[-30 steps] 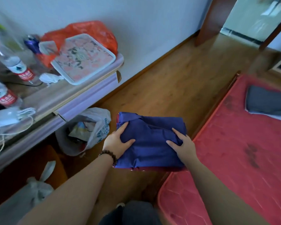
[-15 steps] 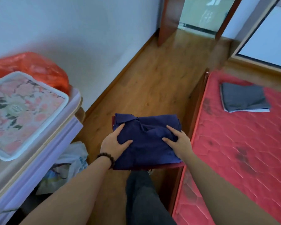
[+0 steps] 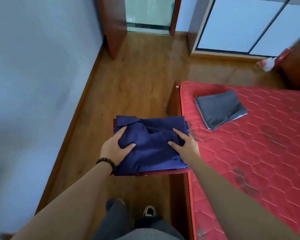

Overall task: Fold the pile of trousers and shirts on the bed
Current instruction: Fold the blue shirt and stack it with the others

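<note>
No legible text in view.
No writing, label, brand, number or sign can be read on any surface; the small red-and-white object (image 3: 268,64) at the far right is too blurred to tell.

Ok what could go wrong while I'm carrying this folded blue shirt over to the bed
The blue shirt sits atop a red item, held only at its sides by the left hand and right hand; it could sag and unfold. Dropped on the mattress carelessly, it may disturb the grey folded garment.
</note>
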`<state>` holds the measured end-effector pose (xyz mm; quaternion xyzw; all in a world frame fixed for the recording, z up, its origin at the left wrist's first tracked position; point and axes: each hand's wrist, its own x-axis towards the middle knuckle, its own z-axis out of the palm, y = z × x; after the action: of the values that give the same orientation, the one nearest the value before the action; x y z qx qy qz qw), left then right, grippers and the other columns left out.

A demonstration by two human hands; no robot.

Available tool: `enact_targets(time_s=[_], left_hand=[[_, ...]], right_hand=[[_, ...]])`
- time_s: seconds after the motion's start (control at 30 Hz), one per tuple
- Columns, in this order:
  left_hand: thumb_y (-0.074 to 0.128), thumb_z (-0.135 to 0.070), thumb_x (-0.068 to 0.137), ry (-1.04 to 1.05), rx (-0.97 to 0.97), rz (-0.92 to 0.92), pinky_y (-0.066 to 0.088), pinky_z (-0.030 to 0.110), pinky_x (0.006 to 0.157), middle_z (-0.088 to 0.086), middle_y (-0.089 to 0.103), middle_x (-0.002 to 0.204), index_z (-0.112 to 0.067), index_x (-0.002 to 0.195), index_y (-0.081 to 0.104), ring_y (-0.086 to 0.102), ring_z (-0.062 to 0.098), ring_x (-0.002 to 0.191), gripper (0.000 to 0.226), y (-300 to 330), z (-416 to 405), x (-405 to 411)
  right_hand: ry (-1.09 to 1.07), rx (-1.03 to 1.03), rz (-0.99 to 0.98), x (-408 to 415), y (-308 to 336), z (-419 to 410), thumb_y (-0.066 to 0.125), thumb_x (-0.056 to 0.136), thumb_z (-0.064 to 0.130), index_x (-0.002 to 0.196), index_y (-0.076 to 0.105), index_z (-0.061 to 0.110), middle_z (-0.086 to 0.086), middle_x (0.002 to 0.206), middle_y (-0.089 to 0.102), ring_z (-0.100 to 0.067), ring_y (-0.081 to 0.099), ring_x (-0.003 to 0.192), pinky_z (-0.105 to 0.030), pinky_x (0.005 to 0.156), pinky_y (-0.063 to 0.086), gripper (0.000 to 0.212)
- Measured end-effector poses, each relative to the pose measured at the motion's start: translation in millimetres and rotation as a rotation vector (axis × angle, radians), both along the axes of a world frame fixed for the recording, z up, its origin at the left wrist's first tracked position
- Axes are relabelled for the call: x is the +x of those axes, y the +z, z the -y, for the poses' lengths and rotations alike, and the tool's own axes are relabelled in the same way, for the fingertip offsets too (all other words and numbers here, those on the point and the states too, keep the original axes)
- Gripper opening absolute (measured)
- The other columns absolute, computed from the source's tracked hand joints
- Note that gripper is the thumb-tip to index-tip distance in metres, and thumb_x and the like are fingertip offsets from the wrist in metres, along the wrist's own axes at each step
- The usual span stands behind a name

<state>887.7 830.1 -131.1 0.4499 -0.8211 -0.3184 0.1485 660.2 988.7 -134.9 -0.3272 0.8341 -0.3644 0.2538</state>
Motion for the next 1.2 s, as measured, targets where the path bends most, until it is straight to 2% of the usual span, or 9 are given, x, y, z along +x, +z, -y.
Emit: enact_targets(time_s=[0.13,0.4,0.6,0.77,0.9,1.0,1.13,1.2], left_hand=[[0.069,-0.044,0.082,-0.104,0.073,-0.006,0.046,0.035,0.093,0.0,0.058,0.132,-0.037,0.145,0.032,0.057,0.027,0.114,0.073,-5.3,77.2,-52.3],[0.067,-0.051,0.081,-0.366,0.065,0.043,0.047,0.033,0.09,-0.001,0.058,0.131,-0.041,0.146,0.028,0.058,0.026,0.112,0.076,-18.4,252.2,-168.7],[0.069,-0.05,0.078,-0.531,0.074,0.039,0.049,0.03,0.085,-0.004,0.063,0.121,-0.04,0.143,0.034,0.061,0.021,0.104,0.075,-9.3,354.3,-239.9],[0.069,-0.051,0.078,-0.633,0.086,0.048,0.049,0.027,0.079,-0.005,0.065,0.119,-0.04,0.143,0.035,0.062,0.021,0.101,0.074,-15.0,406.4,-312.3],[0.071,-0.049,0.078,-0.748,0.063,0.049,0.047,0.027,0.072,-0.003,0.068,0.109,-0.037,0.143,0.037,0.063,0.023,0.094,0.075,-25.9,427.4,-392.5],[0.071,-0.05,0.077,-0.837,0.053,0.076,0.049,0.028,0.073,-0.003,0.068,0.111,-0.039,0.143,0.036,0.063,0.023,0.094,0.076,-34.1,435.6,-463.8],[0.072,-0.05,0.077,-0.958,0.011,0.114,0.051,0.032,0.083,-0.002,0.063,0.126,-0.039,0.144,0.036,0.06,0.026,0.109,0.077,-44.3,444.7,-573.4],[0.071,-0.051,0.077,-1.014,-0.036,0.161,0.051,0.032,0.081,-0.001,0.063,0.125,-0.041,0.144,0.034,0.06,0.027,0.108,0.077,-45.3,448.3,-630.1]], right_hand=[[-0.113,-0.009,0.021,-36.5,-8.5,50.1,0.076,0.079,0.036,0.132,0.054,0.041,-0.001,0.129,0.053,-0.022,0.054,0.116,-0.025,0.09,0.042,0.058],[-0.364,0.031,0.013,-97.7,-22.3,177.9,0.074,0.08,0.038,0.134,0.053,0.038,-0.004,0.13,0.055,-0.024,0.054,0.117,-0.03,0.096,0.042,0.058],[-0.535,0.04,0.027,-126.6,-12.4,256.9,0.076,0.08,0.035,0.133,0.055,0.036,-0.004,0.129,0.056,-0.024,0.055,0.116,-0.022,0.09,0.037,0.057],[-0.622,0.073,0.018,-174.1,-7.9,297.9,0.076,0.079,0.036,0.133,0.054,0.037,-0.005,0.129,0.057,-0.024,0.055,0.117,-0.021,0.089,0.035,0.058],[-0.712,0.076,0.005,-223.8,-16.8,316.0,0.076,0.079,0.034,0.134,0.055,0.034,-0.005,0.131,0.054,-0.024,0.054,0.118,-0.021,0.092,0.035,0.058],[-0.8,0.074,0.012,-267.9,-30.3,322.0,0.075,0.08,0.035,0.134,0.054,0.036,-0.005,0.129,0.055,-0.024,0.054,0.117,-0.024,0.092,0.037,0.059],[-0.942,0.046,0.014,-338.5,-51.7,329.6,0.076,0.079,0.036,0.133,0.055,0.036,-0.004,0.123,0.058,-0.023,0.057,0.113,-0.022,0.09,0.036,0.058],[-0.991,0.035,0.049,-377.4,-58.5,337.0,0.076,0.079,0.036,0.133,0.055,0.036,-0.004,0.123,0.059,-0.023,0.057,0.113,-0.022,0.09,0.037,0.058]])
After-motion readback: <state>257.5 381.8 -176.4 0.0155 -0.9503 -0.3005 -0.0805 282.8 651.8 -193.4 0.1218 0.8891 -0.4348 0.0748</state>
